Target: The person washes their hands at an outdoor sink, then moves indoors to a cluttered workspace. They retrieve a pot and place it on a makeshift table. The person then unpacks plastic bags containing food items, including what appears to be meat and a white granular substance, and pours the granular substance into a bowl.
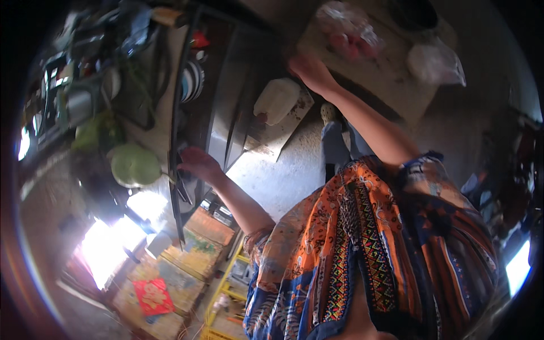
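Note:
My left hand [199,164] reaches to the edge of a dark, open cabinet [218,85]; its fingers are blurred and partly lost in shadow. Inside the cabinet, just beyond that hand, stands a stack of plates or bowls [192,82] with pale rims. My right arm stretches forward, and my right hand [310,71] is beside the dark upper end of the cabinet front. Its fingertips fade into shadow, so whether they grip anything is hidden. Between my two hands a whitish plastic container [277,101] sits on a pale, stained board [292,122] on the floor.
A table [391,85] at the far right bears a clear bag of reddish items [351,42] and a whitish bag [435,63]. A green gourd-like vegetable [135,165] lies on the cabinet top. A yellow rack [224,294] and a red patterned sheet [153,297] are at the lower left.

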Motion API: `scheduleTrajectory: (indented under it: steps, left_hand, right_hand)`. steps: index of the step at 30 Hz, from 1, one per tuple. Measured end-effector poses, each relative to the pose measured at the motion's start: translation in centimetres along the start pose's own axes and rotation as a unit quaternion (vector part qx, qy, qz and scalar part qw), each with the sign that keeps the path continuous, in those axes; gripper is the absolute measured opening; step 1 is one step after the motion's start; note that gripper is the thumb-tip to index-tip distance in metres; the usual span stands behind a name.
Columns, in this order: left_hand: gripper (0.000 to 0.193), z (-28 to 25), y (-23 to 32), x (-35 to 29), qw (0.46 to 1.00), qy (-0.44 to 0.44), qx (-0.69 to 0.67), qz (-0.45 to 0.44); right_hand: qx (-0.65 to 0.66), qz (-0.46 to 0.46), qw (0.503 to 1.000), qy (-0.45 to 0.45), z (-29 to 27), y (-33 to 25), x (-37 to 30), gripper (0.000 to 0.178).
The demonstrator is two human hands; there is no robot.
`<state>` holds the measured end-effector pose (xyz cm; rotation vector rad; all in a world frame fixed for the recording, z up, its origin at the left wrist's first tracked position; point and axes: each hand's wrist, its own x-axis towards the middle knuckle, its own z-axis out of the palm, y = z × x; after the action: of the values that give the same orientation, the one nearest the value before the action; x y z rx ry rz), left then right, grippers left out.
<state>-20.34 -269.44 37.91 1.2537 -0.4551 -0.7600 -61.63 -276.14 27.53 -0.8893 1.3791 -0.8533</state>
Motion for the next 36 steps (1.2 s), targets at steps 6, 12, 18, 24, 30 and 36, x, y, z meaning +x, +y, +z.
scheduleTrajectory:
  steps: [6, 12, 18, 24, 30, 36]
  left_hand:
    - [0.049, 4.3, -3.8, 4.2, 0.957, -0.108, 0.09, -0.254]
    - [0.045, 15.4, -9.2, 12.7, 0.966, 0.082, 0.146, -0.195]
    - [0.046, 15.2, -8.4, 21.6, 0.947, 0.075, 0.251, -0.184]
    - [0.045, 17.2, -8.6, 14.6, 0.952, 0.015, 0.298, -0.073]
    - [0.043, 17.6, -7.7, 1.0, 0.942, -0.017, 0.336, -0.009]
    - [0.037, 14.3, -13.2, -9.9, 0.908, -0.156, 0.347, -0.175]
  right_hand:
    - [-0.01, 0.133, 0.99, 0.055, -10.1, 11.3, -14.6, 0.024]
    - [-0.078, 0.181, 0.963, 0.185, -19.0, 22.1, -22.7, 0.019]
    - [0.047, 0.263, 0.933, 0.24, -17.3, 17.1, -22.9, 0.018]
    - [0.011, 0.239, 0.95, 0.201, -17.6, 16.0, -22.4, 0.015]
    - [0.035, 0.195, 0.958, 0.209, -16.9, 12.3, -20.0, 0.016]
    - [-0.054, 0.107, 0.979, 0.163, -15.6, 8.7, -14.6, 0.024]
